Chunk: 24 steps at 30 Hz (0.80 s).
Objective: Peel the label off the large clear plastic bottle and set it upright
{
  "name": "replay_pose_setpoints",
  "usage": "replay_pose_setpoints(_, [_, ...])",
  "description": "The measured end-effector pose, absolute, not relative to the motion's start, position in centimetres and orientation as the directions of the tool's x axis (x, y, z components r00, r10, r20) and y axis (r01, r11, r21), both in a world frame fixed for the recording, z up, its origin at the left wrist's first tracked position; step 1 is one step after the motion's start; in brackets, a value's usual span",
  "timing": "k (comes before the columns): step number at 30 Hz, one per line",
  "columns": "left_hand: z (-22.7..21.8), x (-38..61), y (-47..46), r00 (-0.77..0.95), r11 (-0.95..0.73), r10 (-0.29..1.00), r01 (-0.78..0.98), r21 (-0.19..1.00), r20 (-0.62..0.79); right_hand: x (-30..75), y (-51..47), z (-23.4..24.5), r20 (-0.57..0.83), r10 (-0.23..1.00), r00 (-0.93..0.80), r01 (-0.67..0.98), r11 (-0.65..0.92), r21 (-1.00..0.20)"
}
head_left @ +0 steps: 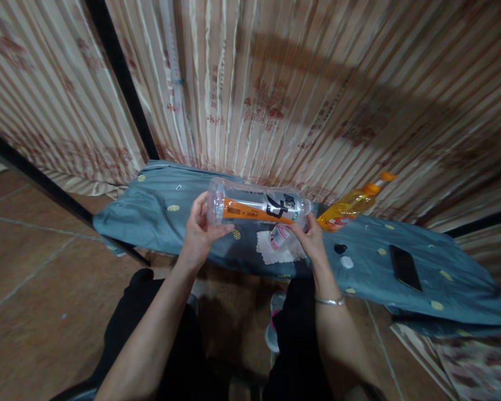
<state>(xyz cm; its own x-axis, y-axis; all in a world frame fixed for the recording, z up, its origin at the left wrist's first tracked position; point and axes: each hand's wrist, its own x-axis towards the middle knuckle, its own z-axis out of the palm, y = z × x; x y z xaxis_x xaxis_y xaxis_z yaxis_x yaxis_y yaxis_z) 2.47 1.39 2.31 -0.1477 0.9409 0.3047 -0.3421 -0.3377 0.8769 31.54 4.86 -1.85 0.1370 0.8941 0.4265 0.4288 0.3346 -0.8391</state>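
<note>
A large clear plastic bottle (256, 203) with an orange, grey and black label lies sideways between my hands, above the cloth-covered table. My left hand (202, 225) grips its base end at the left, thumb along the lower side. At the neck end, my right hand (311, 236) holds it with the fingers partly hidden behind. Below the bottle, a white lacy cloth (271, 256) lies on the table with a small clear, pink-marked item (279, 236) on it. Just beyond my right hand stands a yellow pump bottle (346, 209) with an orange top.
The narrow table (150, 214) has a blue-grey patterned cover. On its right side are a dark phone (406, 267), a small black object (340, 248) and a white round piece (347, 262). Pleated curtains (275, 100) hang behind; black metal poles (123, 78) stand at the left.
</note>
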Motion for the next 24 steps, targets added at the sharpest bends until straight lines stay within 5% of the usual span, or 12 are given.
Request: replay_pose_setpoints(24, [1.60,2.15,1.75,-0.157,-0.315,0.948,-0.352,0.881,0.276,30.78,4.76,-2.08,0.433,0.884,0.176,0.495,0.301,-0.815])
